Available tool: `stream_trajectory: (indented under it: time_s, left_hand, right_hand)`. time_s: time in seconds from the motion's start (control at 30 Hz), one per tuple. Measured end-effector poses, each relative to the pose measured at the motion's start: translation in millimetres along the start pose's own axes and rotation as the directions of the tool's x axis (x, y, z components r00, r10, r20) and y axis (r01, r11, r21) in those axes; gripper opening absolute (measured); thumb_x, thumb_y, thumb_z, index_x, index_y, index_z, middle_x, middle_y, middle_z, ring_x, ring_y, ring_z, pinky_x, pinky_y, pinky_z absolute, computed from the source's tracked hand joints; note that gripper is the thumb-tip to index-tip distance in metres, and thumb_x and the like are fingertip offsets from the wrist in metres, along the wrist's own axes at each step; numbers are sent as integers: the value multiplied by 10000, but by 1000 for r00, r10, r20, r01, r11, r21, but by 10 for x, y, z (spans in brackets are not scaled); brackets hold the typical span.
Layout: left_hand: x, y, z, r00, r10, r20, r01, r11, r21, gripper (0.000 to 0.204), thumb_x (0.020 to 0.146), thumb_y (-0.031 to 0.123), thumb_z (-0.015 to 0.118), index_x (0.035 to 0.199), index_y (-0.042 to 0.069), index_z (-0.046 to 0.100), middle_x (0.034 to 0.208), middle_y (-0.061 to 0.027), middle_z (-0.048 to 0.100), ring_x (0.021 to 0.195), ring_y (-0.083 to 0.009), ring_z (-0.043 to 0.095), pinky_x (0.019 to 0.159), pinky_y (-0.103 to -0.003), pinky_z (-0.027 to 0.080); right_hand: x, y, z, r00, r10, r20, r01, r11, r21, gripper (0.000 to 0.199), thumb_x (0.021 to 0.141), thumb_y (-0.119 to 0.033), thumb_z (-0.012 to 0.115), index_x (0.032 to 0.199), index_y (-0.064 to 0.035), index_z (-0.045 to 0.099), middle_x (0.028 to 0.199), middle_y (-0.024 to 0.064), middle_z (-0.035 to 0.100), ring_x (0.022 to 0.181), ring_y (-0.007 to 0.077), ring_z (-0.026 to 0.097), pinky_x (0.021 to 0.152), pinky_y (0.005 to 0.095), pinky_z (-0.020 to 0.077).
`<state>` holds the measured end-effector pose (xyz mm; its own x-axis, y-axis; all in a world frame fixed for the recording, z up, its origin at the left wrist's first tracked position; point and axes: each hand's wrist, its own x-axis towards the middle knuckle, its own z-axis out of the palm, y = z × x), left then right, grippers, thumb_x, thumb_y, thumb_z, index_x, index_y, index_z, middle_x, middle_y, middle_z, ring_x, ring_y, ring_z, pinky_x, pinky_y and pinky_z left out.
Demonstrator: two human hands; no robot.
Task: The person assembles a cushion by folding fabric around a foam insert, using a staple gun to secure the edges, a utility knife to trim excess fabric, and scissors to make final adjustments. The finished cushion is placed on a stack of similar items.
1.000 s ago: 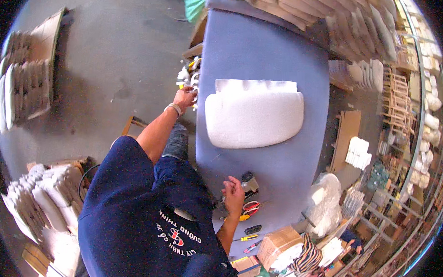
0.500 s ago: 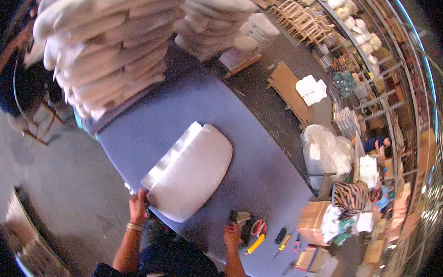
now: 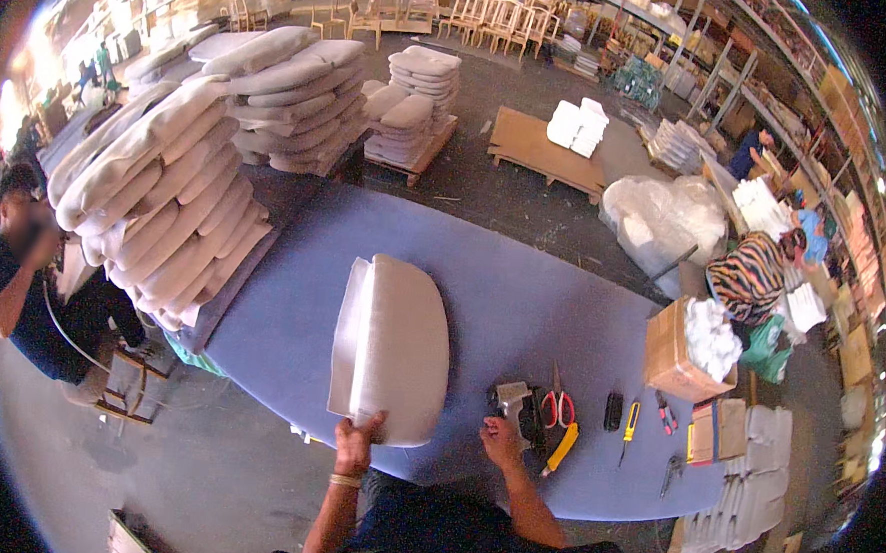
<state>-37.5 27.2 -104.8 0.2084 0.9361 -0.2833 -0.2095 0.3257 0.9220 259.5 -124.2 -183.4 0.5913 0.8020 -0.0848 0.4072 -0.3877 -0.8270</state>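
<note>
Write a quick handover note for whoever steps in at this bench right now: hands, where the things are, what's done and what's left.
Left hand: gripping the near edge of the pale seat cushion, which lies flat on the blue table.
Right hand: resting on the grey staple gun, which sits on the table; not lifted.
Nearby, right of the gun: red-handled scissors, a yellow-handled tool, and an open cardboard box.
Done: cushion laid on the bench, gun within reach.
Left: whether any staples are in cannot be seen. Tall stack of similar cushions at the table's far left.
</note>
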Motion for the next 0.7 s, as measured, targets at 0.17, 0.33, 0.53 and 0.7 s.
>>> stream_trajectory:
  time_s: [0.17, 0.33, 0.53, 0.7]
  left_hand:
    - [-64, -247, 106, 993, 110, -33, -80, 872, 484, 481, 812, 321, 848, 878, -118, 663, 830, -266, 718, 783, -288, 708, 695, -415, 545]
    - [-573, 641, -13, 923, 271, 273, -382, 561, 735, 429, 805, 329, 838, 976, -42, 707, 896, -268, 722, 825, -405, 720, 694, -443, 550]
    - [-1322, 585, -871, 975, -144, 170, 74, 929, 362, 443, 773, 241, 861, 1124, 15, 711, 954, -175, 756, 906, -294, 735, 771, -398, 560]
    - [-1832, 995, -314, 974, -35, 225, -114, 782, 613, 636, 705, 4, 846, 1308, 89, 665, 1356, -114, 641, 1312, -259, 561, 1102, -378, 448]
  right_hand:
    - [179, -15, -363, 976, 94, 197, -95, 995, -8, 372, 928, -196, 729, 1242, -17, 643, 1170, 93, 721, 960, 211, 708, 823, 329, 568]
    - [414, -472, -947, 944, 149, 294, -281, 831, 480, 381, 966, -240, 691, 1295, -57, 625, 1141, 90, 732, 1018, 221, 707, 856, 346, 574]
    - [844, -1055, -959, 1000, -8, 7, 2, 806, 591, 483, 1008, -303, 632, 1402, -35, 549, 1319, 102, 644, 1252, 220, 588, 1043, 377, 474]
    - [1143, -880, -551, 986, -164, -15, 142, 803, 579, 512, 1040, -453, 559, 1315, -27, 631, 1309, 87, 642, 1208, 194, 578, 1038, 359, 455]
